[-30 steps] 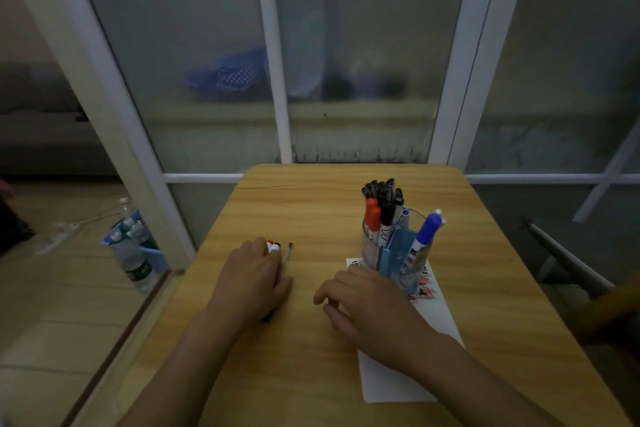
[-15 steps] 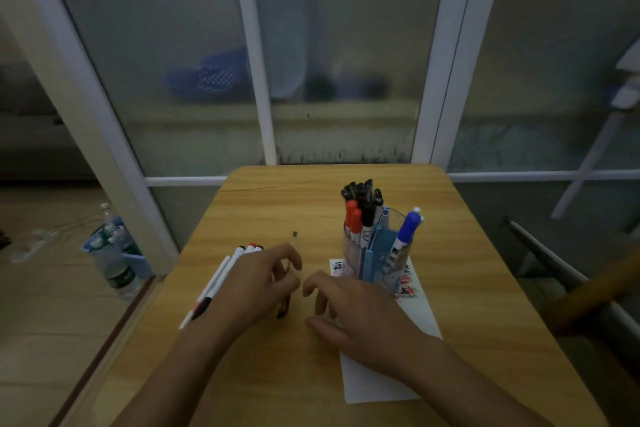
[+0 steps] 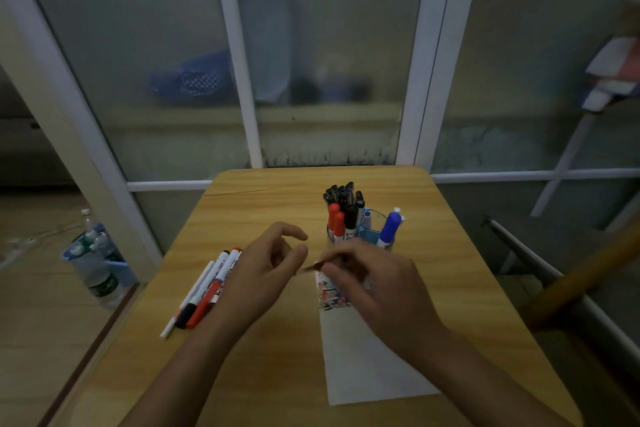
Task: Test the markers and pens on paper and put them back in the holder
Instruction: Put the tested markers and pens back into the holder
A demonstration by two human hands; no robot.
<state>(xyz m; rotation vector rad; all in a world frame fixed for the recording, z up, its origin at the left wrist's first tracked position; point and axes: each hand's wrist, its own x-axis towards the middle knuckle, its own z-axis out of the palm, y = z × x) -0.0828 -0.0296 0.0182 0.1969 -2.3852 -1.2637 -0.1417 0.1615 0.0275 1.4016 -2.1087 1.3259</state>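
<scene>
1. Since the earlier frame both your hands have come up off the table (image 3: 467, 270). The thin dark pen (image 3: 313, 266) that lay under your left hand has passed to your right hand (image 3: 374, 282), and the markers your left hand covered now lie bare.
2. Your right hand pinches that pen in curled fingertips, its tip poking out to the left. The pen is blurred, so you cannot tell whether it is capped.
3. Your left hand (image 3: 263, 274) holds nothing. Its fingers are loosely curled, thumb and forefinger apart, just beside the pen's tip.
4. The loose markers (image 3: 207, 288) lie in a slanting row near the table's left edge, well apart from the holder (image 3: 367, 236).
5. The holder stands toward the table's far edge on the far end of the paper (image 3: 363, 367), packed with black, red and blue markers.
6. The paper runs from the holder toward the near edge. Its far end looks printed with a coloured pattern; you see no test strokes on the plain part.
7. Judging by this, you are early on: the pen in hand awaits testing, the loose markers must go back, and most in the holder look untouched.
</scene>
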